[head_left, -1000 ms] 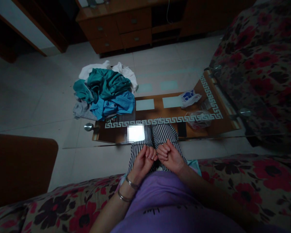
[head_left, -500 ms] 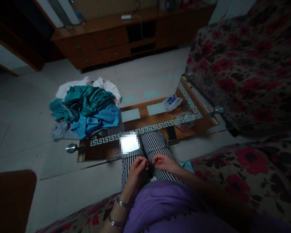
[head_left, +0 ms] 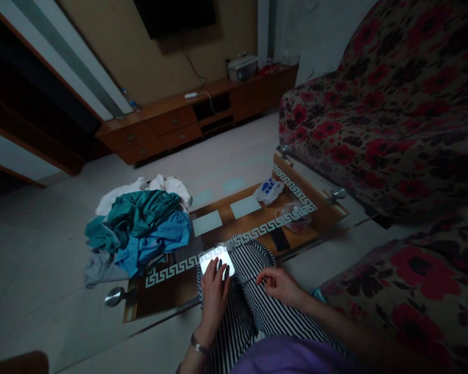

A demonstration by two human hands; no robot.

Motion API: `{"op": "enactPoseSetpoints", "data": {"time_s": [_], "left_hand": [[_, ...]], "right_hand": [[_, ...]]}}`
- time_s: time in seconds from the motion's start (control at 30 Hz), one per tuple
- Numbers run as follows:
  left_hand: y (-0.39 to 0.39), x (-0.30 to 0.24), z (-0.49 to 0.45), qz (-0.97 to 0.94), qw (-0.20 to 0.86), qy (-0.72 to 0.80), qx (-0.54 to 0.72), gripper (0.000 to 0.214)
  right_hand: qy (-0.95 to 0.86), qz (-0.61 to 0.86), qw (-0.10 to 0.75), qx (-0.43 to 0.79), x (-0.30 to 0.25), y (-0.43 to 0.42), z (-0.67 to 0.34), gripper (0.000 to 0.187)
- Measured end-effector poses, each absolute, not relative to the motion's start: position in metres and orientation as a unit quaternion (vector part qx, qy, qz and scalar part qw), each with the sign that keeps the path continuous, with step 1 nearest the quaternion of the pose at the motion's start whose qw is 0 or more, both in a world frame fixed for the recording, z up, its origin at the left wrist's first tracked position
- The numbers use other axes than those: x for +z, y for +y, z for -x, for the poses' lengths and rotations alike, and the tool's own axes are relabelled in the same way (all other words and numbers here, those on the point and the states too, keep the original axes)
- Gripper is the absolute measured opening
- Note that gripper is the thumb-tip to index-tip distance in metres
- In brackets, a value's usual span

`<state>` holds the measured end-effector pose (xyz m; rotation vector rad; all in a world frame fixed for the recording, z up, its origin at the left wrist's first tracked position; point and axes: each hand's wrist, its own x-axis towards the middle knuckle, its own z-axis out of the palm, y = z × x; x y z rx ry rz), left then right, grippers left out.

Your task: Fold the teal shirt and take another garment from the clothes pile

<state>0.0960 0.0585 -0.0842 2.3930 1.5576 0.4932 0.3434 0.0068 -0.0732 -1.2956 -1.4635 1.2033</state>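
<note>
The left hand [head_left: 214, 292] reaches over a brightly lit white rectangle [head_left: 215, 254] at the near edge of the glass desk [head_left: 164, 296]; its grip is apart, fingers slightly spread across the glow, though I cannot tell whether they touch it; the right hand [head_left: 283, 284] is above the striped trousers [head_left: 257, 258], just short of that same edge, fingers curled inward, and whether its grip is closed I cannot tell; a heap of clothes [head_left: 140, 221] covers the desk's far left corner; a blue-printed plastic bag [head_left: 268, 191] shows toward the right edge.
</note>
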Motion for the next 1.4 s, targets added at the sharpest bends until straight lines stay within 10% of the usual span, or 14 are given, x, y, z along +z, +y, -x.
{"op": "enactPoseSetpoints", "data": {"time_s": [0.4, 1.4], "left_hand": [[0.193, -0.011, -0.039, -0.797, -0.102, 0.595, 0.009, 0.061], [0.245, 0.108, 0.016, -0.685, 0.008, 0.723, 0.095, 0.021]], "right_hand": [[-0.756, 0.587, 0.291, 0.007, -0.131, 0.081, -0.391, 0.033], [-0.754, 0.543, 0.369, -0.025, -0.177, 0.087, -0.399, 0.031]]}}
